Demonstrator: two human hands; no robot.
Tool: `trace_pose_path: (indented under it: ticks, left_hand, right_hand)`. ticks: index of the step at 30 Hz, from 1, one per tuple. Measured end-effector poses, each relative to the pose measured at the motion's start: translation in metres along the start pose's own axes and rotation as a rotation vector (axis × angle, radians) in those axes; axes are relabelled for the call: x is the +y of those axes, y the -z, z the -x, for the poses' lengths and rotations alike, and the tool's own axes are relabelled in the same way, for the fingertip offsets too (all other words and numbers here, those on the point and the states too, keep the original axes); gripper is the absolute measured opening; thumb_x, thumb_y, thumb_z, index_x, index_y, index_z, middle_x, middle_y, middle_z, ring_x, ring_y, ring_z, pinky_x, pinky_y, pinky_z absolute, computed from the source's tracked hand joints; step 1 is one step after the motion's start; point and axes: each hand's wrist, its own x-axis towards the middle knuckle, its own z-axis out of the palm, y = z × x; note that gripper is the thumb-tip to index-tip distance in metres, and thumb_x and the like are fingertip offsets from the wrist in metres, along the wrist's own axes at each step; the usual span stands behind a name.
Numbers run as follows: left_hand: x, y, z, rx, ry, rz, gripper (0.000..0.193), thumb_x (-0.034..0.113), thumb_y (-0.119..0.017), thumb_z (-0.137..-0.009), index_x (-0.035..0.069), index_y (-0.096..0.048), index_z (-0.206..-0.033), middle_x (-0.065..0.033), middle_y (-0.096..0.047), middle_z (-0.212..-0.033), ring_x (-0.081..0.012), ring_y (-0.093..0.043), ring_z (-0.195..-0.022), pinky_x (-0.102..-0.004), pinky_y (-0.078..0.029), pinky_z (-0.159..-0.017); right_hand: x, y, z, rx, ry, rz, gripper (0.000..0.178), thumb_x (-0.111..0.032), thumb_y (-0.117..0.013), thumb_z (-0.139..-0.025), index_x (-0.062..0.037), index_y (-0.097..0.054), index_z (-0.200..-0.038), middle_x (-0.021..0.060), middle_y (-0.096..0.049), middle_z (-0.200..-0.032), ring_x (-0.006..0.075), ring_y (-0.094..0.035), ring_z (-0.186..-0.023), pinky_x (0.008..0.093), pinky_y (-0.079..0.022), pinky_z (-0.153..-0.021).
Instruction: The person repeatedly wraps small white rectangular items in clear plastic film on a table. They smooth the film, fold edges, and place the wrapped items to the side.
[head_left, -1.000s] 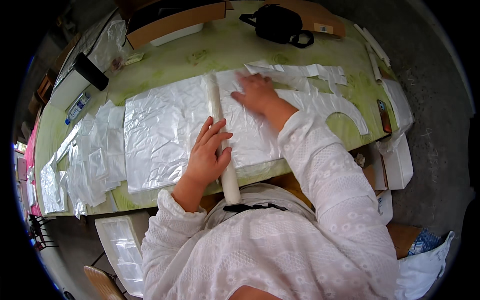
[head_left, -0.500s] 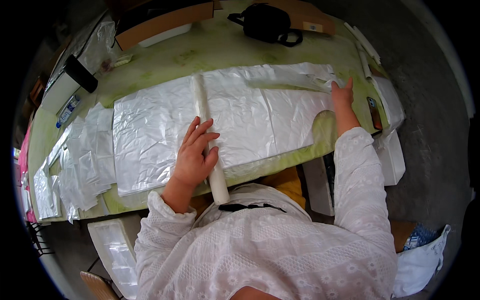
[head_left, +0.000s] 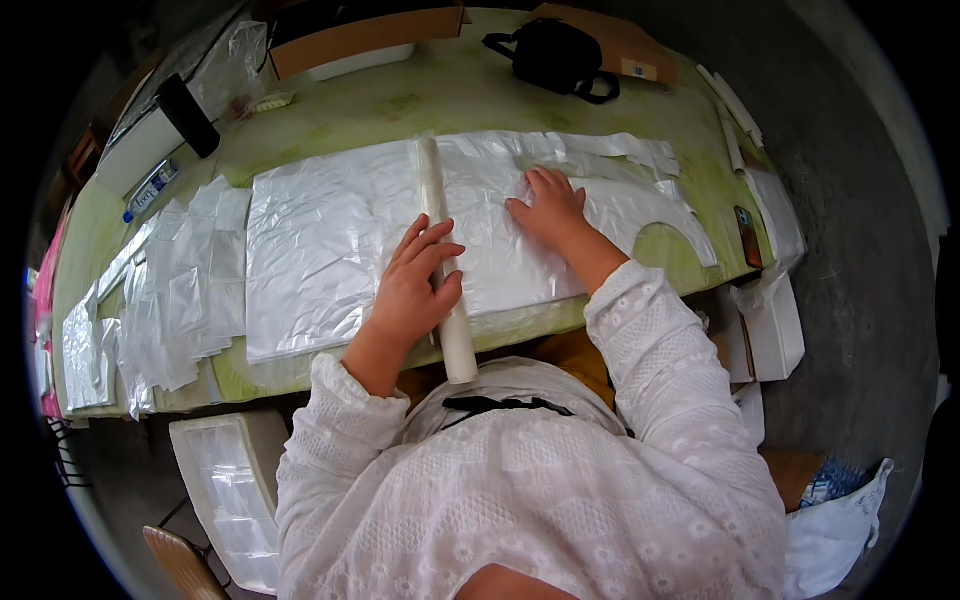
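- Green with paler patches, one tabletop [head_left: 450,90] spreads under everything described here.
- White plastic sheeting [head_left: 320,250], crinkled and glossy, lies flat along the near side with its long axis running left to right; the end with the curved cut-out and two strips points right. How many layers are stacked cannot be told.
- Clear plastic pieces [head_left: 185,290] overlap just beside its left end, too tangled to count.
- One open cardboard box [head_left: 370,38] stands at the far edge.
- One white roll [head_left: 456,335] lies across the sheeting, its long axis running away from the person: the far end leans slightly left, the near end sticks out past the tabletop's edge, toward the waist.
- One black bag [head_left: 556,52] with straps sits at the far side, right of the box.
- Two hands: the left hand [head_left: 410,285] rests over the roll, fingers apart and laid across it; the right hand [head_left: 553,212] is palm down on the sheeting, right of the roll, fingers slightly bent and apart.
- One bottle [head_left: 152,190] with a blue cap lies at the left.
- One phone [head_left: 747,238] lies near the right edge.
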Motion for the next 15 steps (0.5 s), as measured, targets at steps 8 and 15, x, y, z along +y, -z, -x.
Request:
trace_pose_path:
  ticks: [8,15]
  left_hand:
    - [-0.018,0.002,0.016,0.301,-0.057,0.193,0.06,0.0,-0.067,-0.078,0.009,-0.051,-0.135,-0.0189,-0.045,-0.151,-0.0365,-0.053,-0.13,-0.0471,-0.042,-0.11]
    - [-0.004,0.035,-0.011,-0.031,-0.201,0.027,0.028,0.026,-0.06,-0.094,0.009,-0.073,-0.112,-0.0088,-0.069,-0.132,-0.0391,-0.05,-0.137,-0.0502,-0.033,-0.119]
  right_hand:
    - [-0.073,-0.027,0.066,0.087,0.868,-0.37,0.05,-0.012,-0.07,-0.085,-0.0058,-0.062,-0.134,0.0148,-0.058,-0.143,0.0385,-0.043,-0.144,0.0533,-0.036,-0.118]
    - [-0.119,-0.035,0.093,-0.031,0.78,-0.749,0.026,-0.003,-0.066,-0.083,-0.0027,-0.069,-0.109,0.0157,-0.067,-0.119,0.0395,-0.059,-0.116,0.0486,-0.049,-0.1]
